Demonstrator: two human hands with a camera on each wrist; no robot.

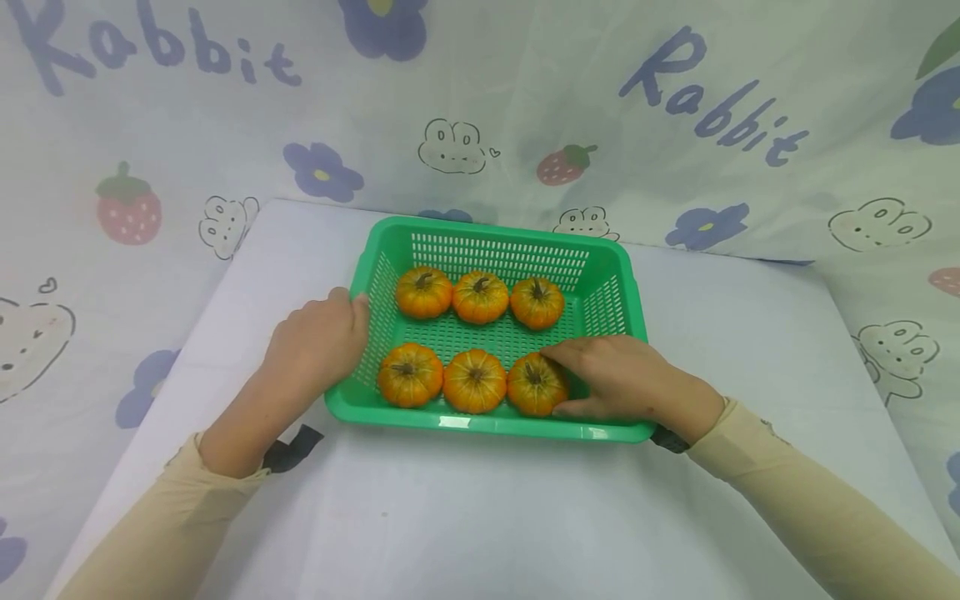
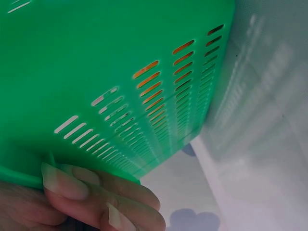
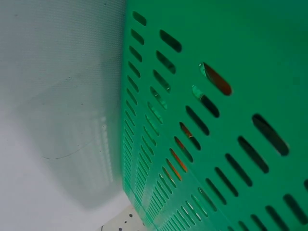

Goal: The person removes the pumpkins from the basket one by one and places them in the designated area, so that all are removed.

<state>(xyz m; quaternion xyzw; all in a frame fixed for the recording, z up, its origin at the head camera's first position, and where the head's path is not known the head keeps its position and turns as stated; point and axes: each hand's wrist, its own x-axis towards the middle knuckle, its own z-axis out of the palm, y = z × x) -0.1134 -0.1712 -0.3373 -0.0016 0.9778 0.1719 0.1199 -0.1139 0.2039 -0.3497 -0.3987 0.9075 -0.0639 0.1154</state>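
Observation:
A green plastic basket (image 1: 491, 423) holds small orange pumpkins in two rows of three. At its left side, my left hand (image 1: 318, 337) grips the rim; in the left wrist view the fingers (image 2: 130, 192) curl up under the rim, against the slotted wall. My right hand (image 1: 618, 375) reaches over the right side into the basket and holds the front right pumpkin (image 1: 534, 385), thumb at its near side and fingers at its far side. Beside it in the front row sit the middle pumpkin (image 1: 475, 381) and the left pumpkin (image 1: 410, 375).
In the back row stand a left pumpkin (image 1: 423, 293), a middle pumpkin (image 1: 480, 298) and a right pumpkin (image 1: 537, 303). The basket stands on a white-covered table (image 1: 465, 508). Behind it hangs a cloth (image 1: 510, 75) printed with rabbits, flowers and strawberries.

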